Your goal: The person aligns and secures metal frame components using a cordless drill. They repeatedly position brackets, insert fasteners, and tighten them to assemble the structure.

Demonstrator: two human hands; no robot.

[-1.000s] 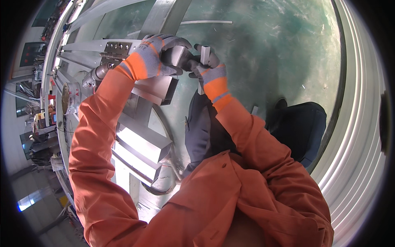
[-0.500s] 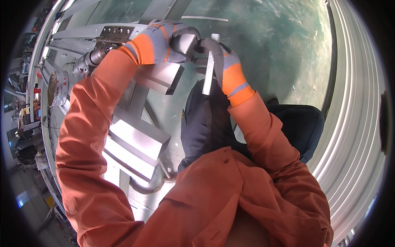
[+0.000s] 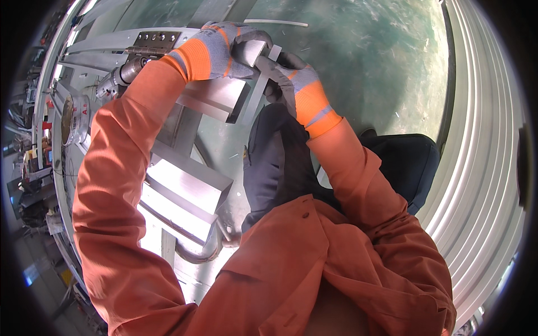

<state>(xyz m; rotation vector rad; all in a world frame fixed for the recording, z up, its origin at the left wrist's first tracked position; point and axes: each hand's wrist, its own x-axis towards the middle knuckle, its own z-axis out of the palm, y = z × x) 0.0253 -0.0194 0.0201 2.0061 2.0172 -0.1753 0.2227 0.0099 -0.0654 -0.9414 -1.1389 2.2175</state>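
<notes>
My left hand (image 3: 223, 49), in a grey and orange glove, closes round the end of a silver metal profile (image 3: 250, 53). My right hand (image 3: 292, 78), gloved alike, grips a narrow flat metal strip (image 3: 257, 96). The strip slants with its upper end close against the profile's end face; whether they touch I cannot tell. Just below my left hand, a second box-shaped metal profile (image 3: 210, 92) sticks out. Parts of the right fingers are hidden behind the strip and the glove.
A power drill (image 3: 124, 75) and a steel hinge (image 3: 154, 42) lie left of my left wrist. More metal profiles (image 3: 188, 182) sit nearer me. A thin strip (image 3: 277, 22) lies on the green floor (image 3: 358, 67). Long pale profiles (image 3: 476, 168) are stacked along the right.
My right hand has moved left, bringing the metal strip from a near-upright position over to the profile's end at my left hand. My left hand has barely shifted.
</notes>
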